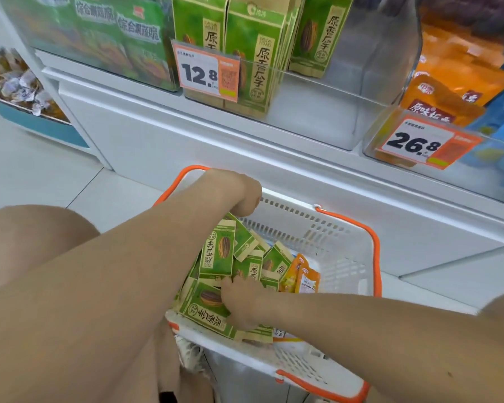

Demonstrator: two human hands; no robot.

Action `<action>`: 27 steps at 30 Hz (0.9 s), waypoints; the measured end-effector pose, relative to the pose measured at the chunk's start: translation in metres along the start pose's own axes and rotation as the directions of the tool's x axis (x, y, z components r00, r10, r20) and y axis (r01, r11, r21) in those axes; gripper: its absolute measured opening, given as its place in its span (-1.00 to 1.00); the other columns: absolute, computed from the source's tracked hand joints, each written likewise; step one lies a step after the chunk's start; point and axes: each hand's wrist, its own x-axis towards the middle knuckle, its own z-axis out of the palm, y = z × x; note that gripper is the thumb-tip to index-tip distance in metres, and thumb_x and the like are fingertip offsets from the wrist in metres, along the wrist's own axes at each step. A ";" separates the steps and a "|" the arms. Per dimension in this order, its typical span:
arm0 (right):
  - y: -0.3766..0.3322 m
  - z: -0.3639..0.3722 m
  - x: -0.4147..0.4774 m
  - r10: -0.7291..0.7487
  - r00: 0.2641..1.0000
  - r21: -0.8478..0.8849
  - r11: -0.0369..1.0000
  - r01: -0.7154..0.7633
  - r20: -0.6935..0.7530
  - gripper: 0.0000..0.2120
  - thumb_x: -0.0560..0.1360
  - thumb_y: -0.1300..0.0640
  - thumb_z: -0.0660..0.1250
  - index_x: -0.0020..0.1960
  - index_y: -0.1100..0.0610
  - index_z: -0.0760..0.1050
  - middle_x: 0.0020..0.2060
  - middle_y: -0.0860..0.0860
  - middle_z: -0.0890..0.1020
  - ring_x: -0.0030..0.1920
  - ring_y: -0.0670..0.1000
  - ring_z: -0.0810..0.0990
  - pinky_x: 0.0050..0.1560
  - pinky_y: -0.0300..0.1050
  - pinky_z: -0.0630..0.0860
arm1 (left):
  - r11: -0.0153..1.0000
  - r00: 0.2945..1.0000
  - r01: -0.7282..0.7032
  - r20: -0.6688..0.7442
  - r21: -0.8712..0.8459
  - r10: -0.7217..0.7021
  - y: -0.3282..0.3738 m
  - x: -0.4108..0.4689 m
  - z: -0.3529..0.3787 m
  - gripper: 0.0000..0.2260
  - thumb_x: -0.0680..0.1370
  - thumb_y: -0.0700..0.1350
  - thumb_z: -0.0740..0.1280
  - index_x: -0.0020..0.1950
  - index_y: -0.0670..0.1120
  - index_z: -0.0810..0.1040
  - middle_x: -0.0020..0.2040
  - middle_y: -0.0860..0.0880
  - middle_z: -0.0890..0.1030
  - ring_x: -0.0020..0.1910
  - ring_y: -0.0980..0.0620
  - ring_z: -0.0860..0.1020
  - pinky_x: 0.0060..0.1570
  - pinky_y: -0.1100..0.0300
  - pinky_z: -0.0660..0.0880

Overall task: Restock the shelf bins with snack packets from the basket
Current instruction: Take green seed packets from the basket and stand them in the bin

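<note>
A white basket (342, 257) with orange handles sits below the shelf. It holds several green seed packets (275, 261) and a few orange packets (303, 279). My left hand (240, 196) reaches in from above, its fingers curled round the top of an upright green packet (218, 251). My right hand (240, 302) lies low in the basket and grips a flat green packet (202, 308); its fingertips are hidden among the packets. Above, a clear shelf bin (370, 82) holds a row of the same green packets (253, 56) on its left, with bare room on its right.
An orange price tag reading 12.8 (205, 72) hangs on the bin front. The bin to the right (448, 91) holds orange bags behind a 26.8 tag (419, 142). Green pouches (114, 33) fill the left bin. A low tray of wrapped sweets (15, 80) stands far left.
</note>
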 end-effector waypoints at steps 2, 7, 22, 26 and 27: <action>0.002 -0.004 0.000 0.022 1.000 0.093 0.995 -0.022 0.001 -0.52 0.57 0.15 0.45 0.36 0.24 0.30 0.06 0.17 0.52 -0.01 0.18 0.56 -0.15 0.01 0.58 | 1.000 1.000 0.005 -0.009 0.000 -0.005 0.001 -0.004 -0.002 -0.76 0.60 -0.29 0.17 0.12 0.03 0.46 0.13 -0.04 0.40 -0.05 -0.11 0.36 -0.14 0.08 0.39; 0.011 -0.037 -0.004 0.005 0.996 0.201 0.979 -0.022 0.083 -0.81 0.56 0.12 0.46 0.02 0.25 0.58 -0.15 0.06 0.61 -0.17 0.10 0.60 -0.29 -0.12 0.49 | 0.999 1.000 0.010 0.005 0.036 -0.011 -0.001 -0.011 -0.005 -0.76 0.61 -0.29 0.16 0.10 0.05 0.43 0.12 -0.02 0.26 -0.02 -0.10 0.29 -0.14 0.09 0.34; 0.084 -0.209 -0.143 0.145 0.934 0.340 0.940 -0.026 -0.327 -0.71 0.47 0.06 0.54 0.18 -0.14 0.71 -0.10 -0.17 0.61 -0.12 -0.12 0.57 -0.16 -0.22 0.47 | 0.987 0.997 -0.046 -0.062 -0.157 0.037 0.028 -0.088 -0.040 -0.55 0.41 0.18 0.51 0.22 0.04 0.58 0.12 0.01 0.67 0.09 -0.03 0.65 0.11 0.03 0.62; 0.096 -0.236 -0.181 0.245 0.837 0.442 0.897 -0.004 -0.490 -0.69 0.41 0.05 0.61 0.11 -0.01 0.64 -0.12 -0.05 0.63 -0.13 -0.05 0.61 -0.22 -0.17 0.49 | 0.737 0.962 -0.245 -0.250 -0.630 0.106 0.041 -0.110 -0.058 -0.50 0.31 0.23 0.56 0.16 0.05 0.63 0.04 -0.03 0.73 0.05 -0.04 0.71 0.13 -0.09 0.66; 0.099 -0.238 -0.188 0.279 0.803 0.497 0.867 0.025 -0.527 -0.66 0.41 0.09 0.61 0.12 0.03 0.60 -0.15 -0.04 0.63 -0.18 -0.05 0.61 -0.26 -0.17 0.50 | 0.659 0.950 -0.290 -0.290 -0.694 0.113 0.043 -0.114 -0.063 -0.51 0.32 0.22 0.57 0.17 0.03 0.66 0.05 -0.07 0.75 0.08 -0.09 0.72 0.18 -0.15 0.62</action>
